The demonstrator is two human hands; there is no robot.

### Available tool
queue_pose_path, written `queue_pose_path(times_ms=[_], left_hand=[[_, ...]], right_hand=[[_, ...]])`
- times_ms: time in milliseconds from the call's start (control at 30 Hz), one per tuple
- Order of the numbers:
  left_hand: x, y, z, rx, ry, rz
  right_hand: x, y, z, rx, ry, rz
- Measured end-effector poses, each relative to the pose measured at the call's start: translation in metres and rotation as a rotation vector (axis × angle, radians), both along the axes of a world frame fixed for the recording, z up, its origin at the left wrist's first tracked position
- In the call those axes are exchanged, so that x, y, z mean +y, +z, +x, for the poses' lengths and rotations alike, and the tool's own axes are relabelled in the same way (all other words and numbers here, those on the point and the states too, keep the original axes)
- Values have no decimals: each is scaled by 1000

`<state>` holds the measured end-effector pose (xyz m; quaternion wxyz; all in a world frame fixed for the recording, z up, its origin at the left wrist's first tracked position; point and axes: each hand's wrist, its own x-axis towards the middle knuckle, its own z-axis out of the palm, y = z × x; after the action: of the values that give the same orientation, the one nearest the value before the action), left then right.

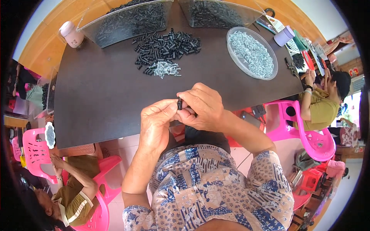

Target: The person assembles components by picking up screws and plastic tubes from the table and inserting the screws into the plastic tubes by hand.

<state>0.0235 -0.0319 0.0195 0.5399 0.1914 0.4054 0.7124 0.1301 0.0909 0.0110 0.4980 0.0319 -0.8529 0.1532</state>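
Note:
Just above the table's near edge, my two hands meet around a small black ribbed plastic piece (179,103). Thumb and fingers of my left hand (156,117) pinch it from one side. From the other side my right hand (204,107) closes on it with curled fingers; whether a screw is also held there is hidden. Beyond the hands, a heap of black plastic pieces (165,48) lies on the dark table (104,96). A small pile of silver screws (165,69) sits at its near edge. A round clear tray (274,71) of similar screws stands to the right.
Two clear bins (127,27) (227,22) of black pieces stand at the far edge. A pink cup (72,35) is far left, a lilac cup (284,36) far right. People in olive shirts sit on either side, near pink chairs (316,144).

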Motion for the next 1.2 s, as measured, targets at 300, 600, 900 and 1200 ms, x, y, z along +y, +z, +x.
queue_pose_path(times_ms=[300,600,900,1200], left_hand=[[-1,-7,-1,-55,-17,18],[2,-1,6,-128,42,-35],[-1,-8,6,-117,32,-36],[-4,-2,7,-126,28,-99]], right_hand=[[-3,6,6,-160,21,45],[2,1,8,-142,12,143],[2,-3,7,-52,55,113],[1,-4,6,-53,73,135]])
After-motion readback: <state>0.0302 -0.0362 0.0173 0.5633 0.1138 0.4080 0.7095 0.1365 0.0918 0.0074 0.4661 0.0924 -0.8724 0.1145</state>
